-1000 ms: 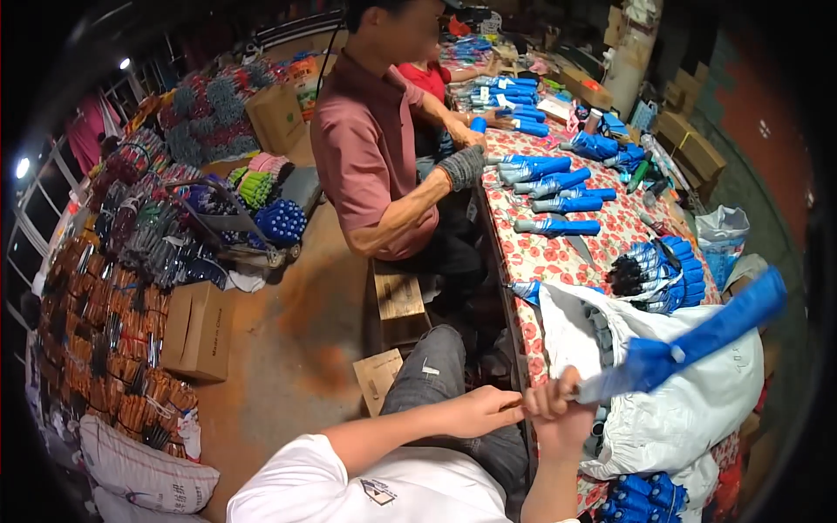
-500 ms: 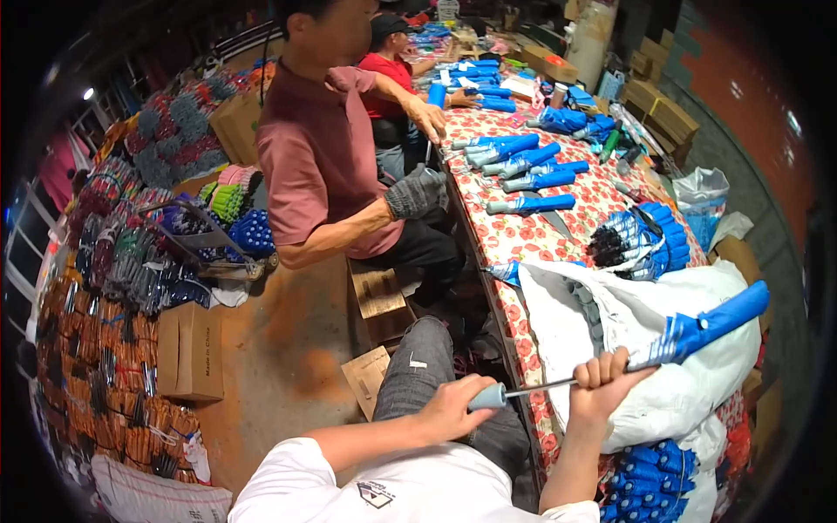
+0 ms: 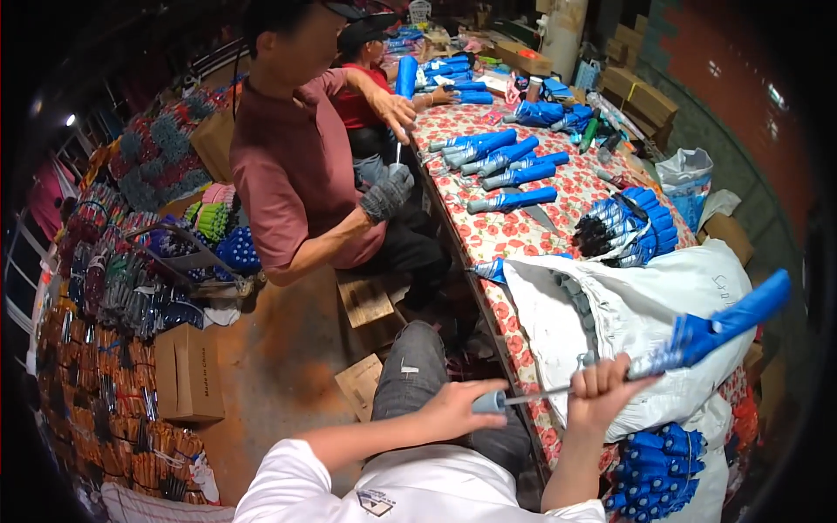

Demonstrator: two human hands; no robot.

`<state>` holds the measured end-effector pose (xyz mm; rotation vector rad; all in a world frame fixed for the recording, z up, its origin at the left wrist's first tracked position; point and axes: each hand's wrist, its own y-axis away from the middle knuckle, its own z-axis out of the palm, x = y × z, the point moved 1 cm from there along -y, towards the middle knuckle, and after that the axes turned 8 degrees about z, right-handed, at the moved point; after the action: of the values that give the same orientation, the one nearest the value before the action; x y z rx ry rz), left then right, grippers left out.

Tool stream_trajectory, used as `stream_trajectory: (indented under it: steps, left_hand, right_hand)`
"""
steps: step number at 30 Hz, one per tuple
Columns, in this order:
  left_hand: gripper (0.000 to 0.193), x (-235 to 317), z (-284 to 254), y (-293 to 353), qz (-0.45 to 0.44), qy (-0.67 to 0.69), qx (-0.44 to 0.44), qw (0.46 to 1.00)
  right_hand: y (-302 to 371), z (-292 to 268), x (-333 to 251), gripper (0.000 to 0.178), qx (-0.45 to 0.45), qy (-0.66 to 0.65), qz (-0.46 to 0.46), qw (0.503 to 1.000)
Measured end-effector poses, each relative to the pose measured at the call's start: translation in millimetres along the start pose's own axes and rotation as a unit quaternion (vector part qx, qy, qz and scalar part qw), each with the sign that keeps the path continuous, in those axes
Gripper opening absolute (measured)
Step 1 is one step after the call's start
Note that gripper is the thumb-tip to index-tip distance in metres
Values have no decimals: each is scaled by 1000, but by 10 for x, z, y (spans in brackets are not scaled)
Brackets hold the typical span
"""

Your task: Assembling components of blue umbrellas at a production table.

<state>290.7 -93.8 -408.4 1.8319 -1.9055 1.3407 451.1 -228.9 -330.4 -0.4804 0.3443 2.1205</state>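
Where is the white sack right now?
In the head view, the white sack lies on the flowered table, right of centre, just beyond the right hand.

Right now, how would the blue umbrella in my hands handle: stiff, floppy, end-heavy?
The blue umbrella is probably stiff along its straight, thin shaft. The furled canopy bulks up one end, so likely end-heavy. Its rounded grey handle might roll if laid down.

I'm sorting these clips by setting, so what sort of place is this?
Probably an umbrella workshop: folded blue umbrellas lie side by side on a flowered table, the right hand grips another umbrella, and bundles are heaped at the left.
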Motion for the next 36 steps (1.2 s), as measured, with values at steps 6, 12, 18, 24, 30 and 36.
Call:
stream_trajectory:
  steps: [6, 12, 18, 24, 30, 36]
  left_hand:
    - [34, -65, 18, 133, -216, 597, -313, 706]
    - [28, -4, -22, 77, -102, 148, -67, 982]
    - [23, 167, -141, 278, -242, 267, -172, 917]
    - [28, -121, -178, 157, -435, 434, -150, 775]
    - [32, -301, 278, 753, -471, 474, 80, 740]
    - [36, -461, 409, 958, -476, 363, 58, 799]
  right_hand:
    - [131, -7, -69, 69, -150, -62, 88, 983]
    - [7, -52, -1, 65, -115, 117, 21, 986]
    - [-367, 93, -295, 40, -64, 131, 18, 989]
    - [370, -217, 1156, 28, -65, 302, 282, 908]
    - [-709, -772, 1387, 29, 77, 414, 258, 870]
    - [-1759, -566, 1236, 51, 46, 645, 125, 752]
